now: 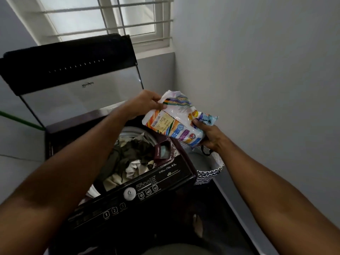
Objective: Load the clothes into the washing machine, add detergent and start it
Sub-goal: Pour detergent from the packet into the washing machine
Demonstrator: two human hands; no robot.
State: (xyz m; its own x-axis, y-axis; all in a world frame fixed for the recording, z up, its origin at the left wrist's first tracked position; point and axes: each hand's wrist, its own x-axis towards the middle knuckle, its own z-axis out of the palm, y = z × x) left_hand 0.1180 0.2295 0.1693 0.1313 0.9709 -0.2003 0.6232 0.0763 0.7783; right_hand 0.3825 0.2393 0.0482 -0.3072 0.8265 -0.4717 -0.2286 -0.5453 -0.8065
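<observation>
Both forearms are being stretched forward over the washing machine, whose control panel runs along its near edge. A detergent packet is being held in the air above the machine's right edge, tilted, with its crumpled top toward the window. Its upper end is being pinched by the left hand, thumb on the front face and fingers curled behind. Its lower end is being gripped from beneath by the right hand, fingers wrapped round the plastic. Clothes are lying piled in the open drum, below and to the left of the packet. The lid is being kept upright at the machine's far edge. A patterned laundry basket is wedged between the machine's right side and the wall, leaving little room there; open space is left above the drum.
</observation>
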